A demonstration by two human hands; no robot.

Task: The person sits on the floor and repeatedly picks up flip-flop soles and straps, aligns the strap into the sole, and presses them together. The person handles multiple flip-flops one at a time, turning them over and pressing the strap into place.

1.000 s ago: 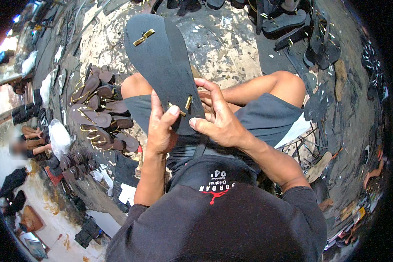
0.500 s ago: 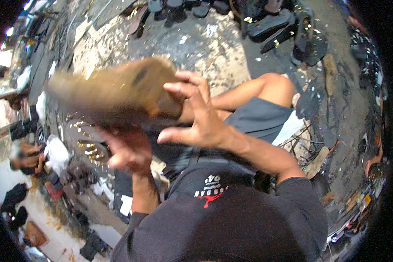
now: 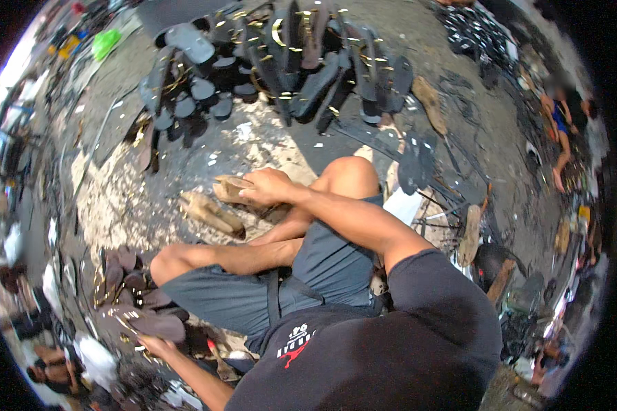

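My right hand (image 3: 269, 187) is closed around one end of a brown wooden shoe last (image 3: 227, 189), low over the ground beyond my crossed legs. Just left of it lies a second wooden last (image 3: 211, 214), which nothing holds. At the lower left my left hand (image 3: 156, 346) grips the edge of a dark brown sandal (image 3: 147, 324) with gold-coloured strap pieces. This sandal is beside a small heap of similar brown sandals (image 3: 120, 270) next to my left knee. The left fingertips are partly hidden behind the sandal.
Many dark sandals with gold bits (image 3: 315, 82) stand crowded at the far side. A loose wooden last (image 3: 428, 104) and another (image 3: 469, 236) lie to the right. Nearby are a red-tipped tool (image 3: 216, 353) and a white bag (image 3: 94, 362). Other people sit at the view's edges.
The blurred last held up close between both hands is now down, with my right hand on one. My left hand has moved to the lower left and grips a sandal. The view has shifted.
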